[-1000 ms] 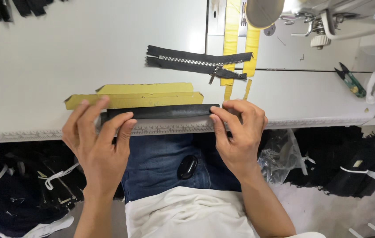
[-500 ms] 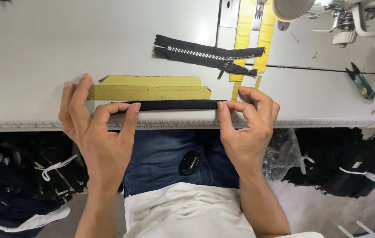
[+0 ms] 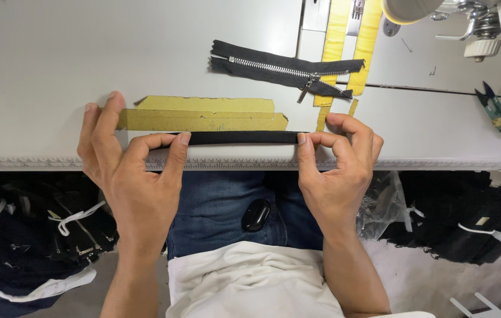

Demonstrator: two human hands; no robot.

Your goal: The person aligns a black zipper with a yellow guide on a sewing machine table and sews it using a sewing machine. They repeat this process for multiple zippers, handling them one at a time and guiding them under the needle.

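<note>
- The left hand lies on the near edge of the white work table, fingers spread; its thumb presses down on the left end of a narrow black fabric strip, and the other fingers reach past it onto the tabletop and the end of a yellow card strip.
- The right hand pinches the right end of the same black fabric strip between thumb and curled forefinger, the remaining fingers bent above it.
- The black fabric strip runs flat and straight between the two hands, parallel to the table's front edge and just beyond the ruler markings printed along that edge.
- Just beyond the strip, touching or nearly touching its far side, lie two long yellow card strips, overlapped and stepped, stretching from the left fingertips almost to the right hand.
- Farther beyond the right hand's fingers rests a black zipper with metal teeth, partly unzipped, its puller hanging at the lower end.
- The zipper's right end crosses two yellow tape strips that run away from the right hand toward the sewing machine.
- Well to the right of the right hand lies a green thread snipper on the table.
- Below the hands are the person's blue jeans and a small black oval object resting on the lap.
</note>
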